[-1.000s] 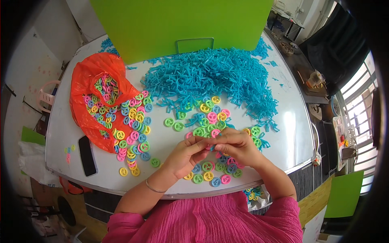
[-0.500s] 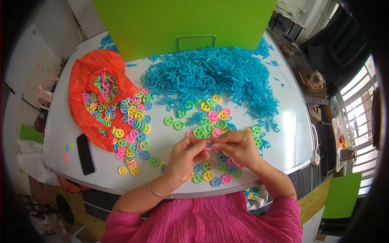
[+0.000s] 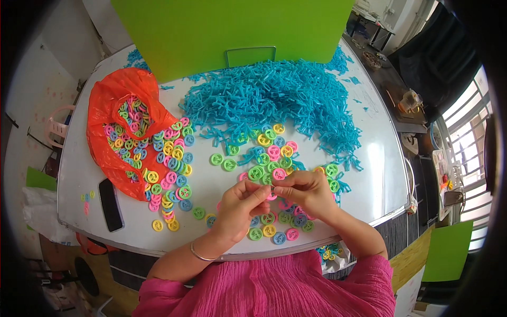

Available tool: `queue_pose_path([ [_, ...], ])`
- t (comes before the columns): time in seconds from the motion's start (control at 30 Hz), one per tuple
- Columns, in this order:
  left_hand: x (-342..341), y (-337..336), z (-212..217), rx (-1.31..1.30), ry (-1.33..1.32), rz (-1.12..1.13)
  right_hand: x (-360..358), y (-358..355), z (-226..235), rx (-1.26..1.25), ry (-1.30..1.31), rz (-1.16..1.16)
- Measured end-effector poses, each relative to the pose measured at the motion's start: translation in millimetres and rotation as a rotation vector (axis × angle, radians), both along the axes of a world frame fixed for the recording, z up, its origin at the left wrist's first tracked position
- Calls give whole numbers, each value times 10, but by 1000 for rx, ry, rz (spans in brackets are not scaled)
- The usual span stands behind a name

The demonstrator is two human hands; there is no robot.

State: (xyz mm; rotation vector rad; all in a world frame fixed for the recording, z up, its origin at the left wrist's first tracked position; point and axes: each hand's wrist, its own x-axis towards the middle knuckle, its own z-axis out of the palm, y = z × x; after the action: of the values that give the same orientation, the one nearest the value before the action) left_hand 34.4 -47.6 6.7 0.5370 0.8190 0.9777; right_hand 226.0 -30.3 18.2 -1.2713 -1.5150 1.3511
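My left hand (image 3: pixel 240 206) and my right hand (image 3: pixel 306 196) meet above the near middle of the table, both closed in a pinch with fingertips together. A small pink plastic wheel (image 3: pixel 271 196) shows between the fingertips, partly hidden by them. Whatever else the right fingers grip is too small and covered to make out. Under and around the hands lie loose spoked plastic wheels (image 3: pixel 269 230) in green, yellow, blue and pink. Just beyond spreads a big heap of blue forked plastic pieces (image 3: pixel 274 95).
An open red plastic bag (image 3: pixel 103 153) spills more wheels on the left of the white table (image 3: pixel 142 232). Near it lies a black phone (image 3: pixel 110 205). A tall green panel (image 3: pixel 232 31) with a metal handle stands behind the blue heap.
The hands stay together in a pinch, with slight finger movement. The pink wheel shows a little lower between the fingertips. The table things appear shifted slightly left as the view moves.
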Motion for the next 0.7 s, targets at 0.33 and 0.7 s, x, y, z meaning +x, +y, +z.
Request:
queue_pose_path([
  [0.33, -65, 44, -55, -57, -21, 10, -42, -4, 86, 53, -55, 51],
  [0.7, -17, 48, 20, -15, 24, 6, -50, -45, 50, 461, -183, 2],
])
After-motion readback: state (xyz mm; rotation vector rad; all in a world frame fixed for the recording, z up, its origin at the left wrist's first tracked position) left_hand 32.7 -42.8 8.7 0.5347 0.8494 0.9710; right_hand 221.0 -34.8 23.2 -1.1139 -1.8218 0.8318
